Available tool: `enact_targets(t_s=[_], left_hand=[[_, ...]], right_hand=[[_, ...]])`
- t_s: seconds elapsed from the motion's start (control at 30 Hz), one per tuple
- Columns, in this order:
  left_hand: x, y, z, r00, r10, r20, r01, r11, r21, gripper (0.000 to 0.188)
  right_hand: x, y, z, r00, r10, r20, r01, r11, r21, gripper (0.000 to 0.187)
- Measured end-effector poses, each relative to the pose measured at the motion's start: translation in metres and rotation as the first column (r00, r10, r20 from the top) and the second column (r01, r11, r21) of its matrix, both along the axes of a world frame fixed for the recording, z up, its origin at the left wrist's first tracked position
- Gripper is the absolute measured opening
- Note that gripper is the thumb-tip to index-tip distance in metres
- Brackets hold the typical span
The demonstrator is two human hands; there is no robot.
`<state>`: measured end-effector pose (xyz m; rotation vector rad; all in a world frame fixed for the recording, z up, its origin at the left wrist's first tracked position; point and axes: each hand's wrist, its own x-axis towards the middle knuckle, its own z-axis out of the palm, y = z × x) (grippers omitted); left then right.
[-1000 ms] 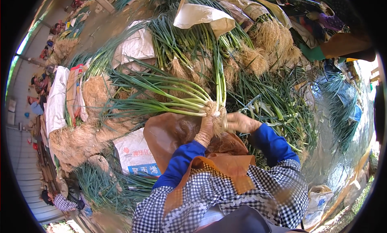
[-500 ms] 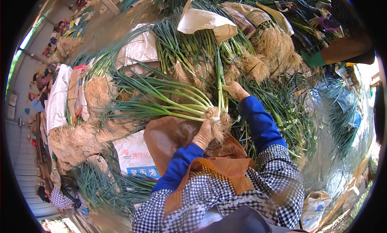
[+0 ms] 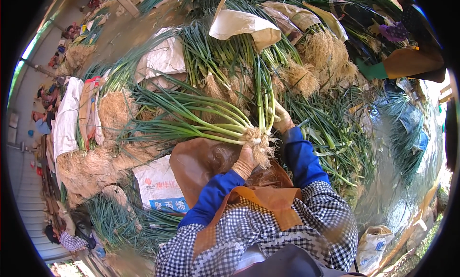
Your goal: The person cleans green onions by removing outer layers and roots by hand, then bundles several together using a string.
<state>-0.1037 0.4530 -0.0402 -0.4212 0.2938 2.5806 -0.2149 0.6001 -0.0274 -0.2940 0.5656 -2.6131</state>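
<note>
My left hand [image 3: 246, 161] is closed round the root end of a bunch of green onions [image 3: 232, 128], just above the brown apron [image 3: 191, 162]. Their long leaves fan out to the left, and the pale roots [image 3: 261, 157] hang beside my fingers. A few upright green onion stalks [image 3: 261, 102] meet the bunch at its root end, their leaves pointing away from me. Against the right side of these stalks my right hand [image 3: 283, 119] is curled, its fingers partly hidden behind them.
Bundled green onions with shaggy roots [image 3: 326, 51] lie across the far side under cream sacking [image 3: 247, 27]. Loose leafy onions [image 3: 330, 133] are heaped to my right. A printed white sack [image 3: 158, 181] lies at left. A co-worker's green-sleeved arm [image 3: 373, 70] shows at far right.
My right hand has come down and slightly right along the upright stalks, and more stalks now stand apart there. My left hand keeps its hold on the bunch.
</note>
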Motion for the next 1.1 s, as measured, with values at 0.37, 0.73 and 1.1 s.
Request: enact_targets(t_s=[0.37,0.73,1.1], left_hand=[[-0.002,0.0,-0.002,0.999,-0.036,0.031,0.037,0.999,-0.036,0.038],[0.0,0.006,-0.004,0.995,0.093,-0.021,-0.095,0.99,-0.101,0.043],[0.003,0.004,0.009,0.996,0.075,0.045,-0.073,0.996,-0.05,0.042]], right_hand=[[-0.015,-0.019,-0.032,0.935,-0.196,0.297,0.098,0.945,0.314,0.029],[0.056,0.009,-0.024,0.644,-0.042,-0.764,0.763,0.117,0.636,0.011],[0.14,0.14,0.056,0.932,0.246,0.266,0.046,-0.81,0.585,0.041]])
